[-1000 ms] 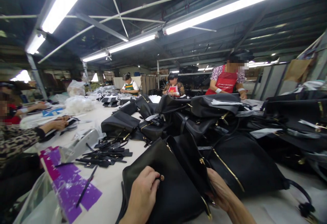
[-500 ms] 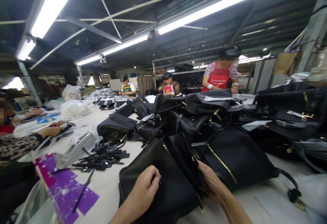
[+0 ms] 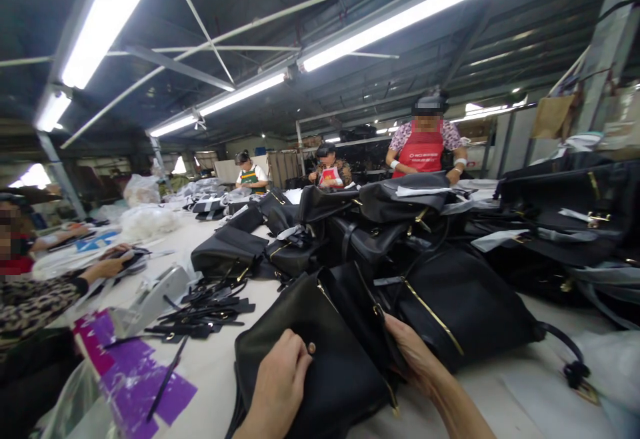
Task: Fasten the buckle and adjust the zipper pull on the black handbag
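A black leather handbag with gold zips lies in front of me on the table. My left hand rests on its front panel with the fingers curled closed; whatever they hold, if anything, is hidden. Just beside my left thumb, a small round copper-coloured snap shows on the leather. My right hand grips the bag's right side near the opening, with the thumb on top and the other fingers out of sight behind the edge. A second black bag with a long gold zip lies right behind my right hand.
Black bags are heaped across the back and right. Black straps lie to the left, near a grey tape dispenser and a purple sheet. A co-worker's hand is at far left; other people stand behind the heap.
My left hand has shifted slightly left and down, uncovering the snap. My right hand keeps its grip on the bag. The co-worker in the red apron has turned and moved slightly left.
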The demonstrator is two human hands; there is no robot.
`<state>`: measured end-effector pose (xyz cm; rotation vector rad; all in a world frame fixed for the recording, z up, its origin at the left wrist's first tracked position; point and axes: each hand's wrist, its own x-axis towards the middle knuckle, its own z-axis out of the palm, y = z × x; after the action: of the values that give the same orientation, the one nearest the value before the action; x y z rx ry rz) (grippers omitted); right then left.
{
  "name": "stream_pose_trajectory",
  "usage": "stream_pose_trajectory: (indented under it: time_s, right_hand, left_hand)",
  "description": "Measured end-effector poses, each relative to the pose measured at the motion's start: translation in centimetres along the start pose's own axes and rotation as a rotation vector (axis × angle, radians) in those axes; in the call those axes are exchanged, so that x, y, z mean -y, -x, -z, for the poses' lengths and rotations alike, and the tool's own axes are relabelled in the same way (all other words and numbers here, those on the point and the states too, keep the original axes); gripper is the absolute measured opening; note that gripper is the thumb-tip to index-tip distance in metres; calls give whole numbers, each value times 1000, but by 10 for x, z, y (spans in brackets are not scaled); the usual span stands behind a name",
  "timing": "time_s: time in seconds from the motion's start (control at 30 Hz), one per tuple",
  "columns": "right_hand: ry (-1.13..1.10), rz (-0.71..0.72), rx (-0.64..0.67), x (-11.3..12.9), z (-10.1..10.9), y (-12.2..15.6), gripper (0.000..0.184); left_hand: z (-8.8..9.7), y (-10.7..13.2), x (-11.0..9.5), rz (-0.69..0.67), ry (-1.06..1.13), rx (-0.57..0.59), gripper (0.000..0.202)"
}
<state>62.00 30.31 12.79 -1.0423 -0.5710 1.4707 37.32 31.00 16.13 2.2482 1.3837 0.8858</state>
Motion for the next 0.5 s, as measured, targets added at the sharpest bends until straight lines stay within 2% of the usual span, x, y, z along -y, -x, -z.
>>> stream_pose_trajectory:
  time_s: [0.13, 0.27, 0.4, 0.5]
  right_hand:
    - [-22, 4, -14, 2, -2, 2, 22]
    - [-36, -8, -10, 3, -3, 2, 18]
    - [-34, -14, 3, 1, 0, -1, 27]
    - [-37, 2, 44, -1, 2, -3, 36]
  left_hand:
    - [7, -8, 10, 104, 87, -84, 17]
    - [13, -6, 6, 38, 147, -13, 21]
    - [-1, -2, -5, 172, 95, 20, 11]
    - [-13, -3, -4, 249, 102, 7, 9]
